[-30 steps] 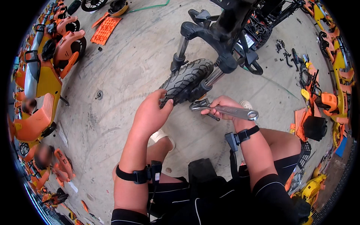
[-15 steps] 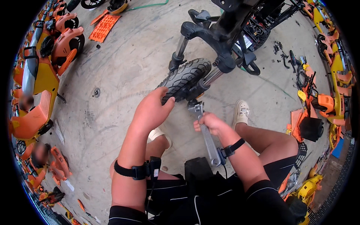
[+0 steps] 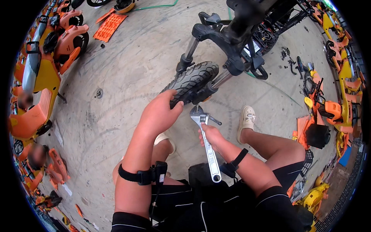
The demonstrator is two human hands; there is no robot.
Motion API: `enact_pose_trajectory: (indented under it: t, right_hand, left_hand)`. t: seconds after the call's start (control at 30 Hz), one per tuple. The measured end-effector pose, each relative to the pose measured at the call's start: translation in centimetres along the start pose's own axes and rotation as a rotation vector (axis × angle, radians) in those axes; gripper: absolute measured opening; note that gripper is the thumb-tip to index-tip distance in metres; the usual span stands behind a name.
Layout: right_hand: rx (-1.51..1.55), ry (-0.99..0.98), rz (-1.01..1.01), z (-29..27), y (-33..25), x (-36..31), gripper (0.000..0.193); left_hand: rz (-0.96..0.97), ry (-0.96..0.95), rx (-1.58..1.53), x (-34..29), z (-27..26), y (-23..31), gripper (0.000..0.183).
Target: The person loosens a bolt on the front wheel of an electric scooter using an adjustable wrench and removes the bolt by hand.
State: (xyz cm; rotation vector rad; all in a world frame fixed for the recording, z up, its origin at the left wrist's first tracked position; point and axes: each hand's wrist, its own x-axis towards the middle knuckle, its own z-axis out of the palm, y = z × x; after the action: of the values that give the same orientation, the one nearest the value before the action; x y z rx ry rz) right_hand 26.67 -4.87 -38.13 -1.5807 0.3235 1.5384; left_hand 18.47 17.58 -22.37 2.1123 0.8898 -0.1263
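Observation:
My left hand (image 3: 162, 114) is on the near end of the black front tire (image 3: 195, 79), its fingers curled over the tread and the thumb apart. My right hand (image 3: 211, 137) is closed round the upper handle of a silver adjustable wrench (image 3: 211, 162). The wrench's jaws point up at the lower end of the right fork leg (image 3: 206, 91), beside the wheel. A short dark rod (image 3: 215, 120) sticks out to the right by the wrench head; I cannot tell what it belongs to. The black fork crown (image 3: 220, 42) stands above the wheel.
Orange and yellow scooters (image 3: 42, 81) line the left side, and more scooters (image 3: 342, 81) stand on the right. Loose parts and a black box (image 3: 317, 135) lie at the right. An orange panel (image 3: 110, 28) lies on the concrete floor at the back left.
The wrench has turned, its handle end swinging left and its silver face now showing; its head sits slightly lower and left. The dark rod has come into sight. My left hand stays on the tire.

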Motion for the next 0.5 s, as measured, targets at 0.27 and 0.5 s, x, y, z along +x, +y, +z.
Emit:
enact_pose_trajectory:
  t: [0.27, 0.5]
  right_hand:
    - [-0.016, 0.108, 0.086, -0.1, -0.9, 0.4, 0.053]
    - [-0.112, 0.083, -0.121, -2.2, 3.0, 2.8, 0.06]
  left_hand:
    - [-0.008, -0.031, 0.004, 0.1, 0.2, -0.1, 0.049]
    - [0.017, -0.047, 0.002, 0.3, 0.4, -0.2, 0.049]
